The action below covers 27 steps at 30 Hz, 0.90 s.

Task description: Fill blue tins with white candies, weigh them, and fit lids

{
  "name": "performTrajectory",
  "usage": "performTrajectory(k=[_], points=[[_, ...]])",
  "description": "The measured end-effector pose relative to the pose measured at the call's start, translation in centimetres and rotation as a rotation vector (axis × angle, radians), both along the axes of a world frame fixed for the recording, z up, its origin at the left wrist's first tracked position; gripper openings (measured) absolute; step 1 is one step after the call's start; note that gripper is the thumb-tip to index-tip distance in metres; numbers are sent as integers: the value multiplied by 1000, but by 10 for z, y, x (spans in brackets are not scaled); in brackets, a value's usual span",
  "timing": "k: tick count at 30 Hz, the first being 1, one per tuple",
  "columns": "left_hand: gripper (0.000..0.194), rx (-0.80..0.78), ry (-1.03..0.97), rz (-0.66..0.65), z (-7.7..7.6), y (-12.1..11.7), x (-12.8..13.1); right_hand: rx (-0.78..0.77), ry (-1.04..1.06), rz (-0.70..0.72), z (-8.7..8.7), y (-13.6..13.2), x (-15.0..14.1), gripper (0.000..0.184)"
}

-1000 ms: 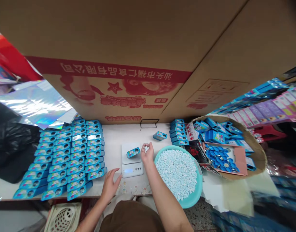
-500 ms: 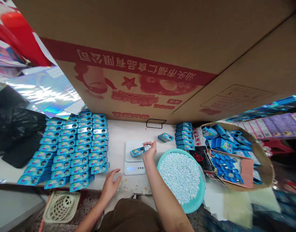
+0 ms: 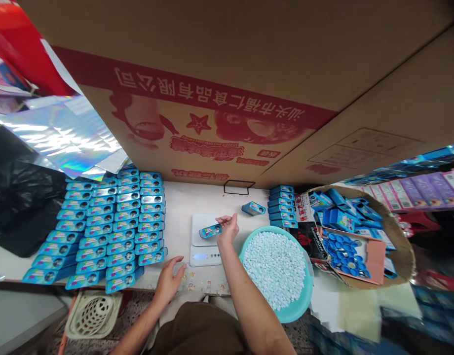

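A small blue printed box (image 3: 211, 231) lies tilted on the white digital scale (image 3: 200, 254). My right hand (image 3: 227, 229) is cupped at the box's right end, with fingers curled over that end. Whatever lies in its palm is hidden. At the table's front edge my left hand (image 3: 170, 278) rests open, left of the scale, thumb and fingers apart and holding nothing. To the right of my right forearm is a turquoise basin (image 3: 310, 276) full of small pale-blue and white candies (image 3: 275, 268).
Rows of blue boxes (image 3: 119, 236) stand at left; a single box (image 3: 253, 208) and a short stack (image 3: 282, 206) stand at right. A large carton (image 3: 212, 118) walls the back. A cut-down cardboard tub (image 3: 406, 256) holds loose boxes and blue caps (image 3: 345, 254).
White candies that showed in my right palm are out of sight now, and its fingers have closed in over the box's end. The view has shifted slightly; my left hand stays put.
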State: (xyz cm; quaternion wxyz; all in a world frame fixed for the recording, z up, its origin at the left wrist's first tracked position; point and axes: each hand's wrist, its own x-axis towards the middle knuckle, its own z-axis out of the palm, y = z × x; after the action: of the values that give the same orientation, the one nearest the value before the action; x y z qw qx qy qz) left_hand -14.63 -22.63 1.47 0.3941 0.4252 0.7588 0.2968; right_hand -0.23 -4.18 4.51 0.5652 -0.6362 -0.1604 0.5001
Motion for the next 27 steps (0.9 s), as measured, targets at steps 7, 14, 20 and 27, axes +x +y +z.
performTrajectory(k=[7, 14, 20, 27], points=[[35, -9, -5, -9, 3, 2, 0, 41, -84, -33, 4, -4, 17, 47], [34, -25, -4, -63, 3, 3, 1, 35, -424, -22, 4, -50, 104, 50], [32, -42, 2, -142, 4, 5, 5, -117, -676, -57, -4, -117, 180, 52], [31, -25, 30, -220, 5, 16, 11, -205, -796, 88, -17, -168, 207, 55]])
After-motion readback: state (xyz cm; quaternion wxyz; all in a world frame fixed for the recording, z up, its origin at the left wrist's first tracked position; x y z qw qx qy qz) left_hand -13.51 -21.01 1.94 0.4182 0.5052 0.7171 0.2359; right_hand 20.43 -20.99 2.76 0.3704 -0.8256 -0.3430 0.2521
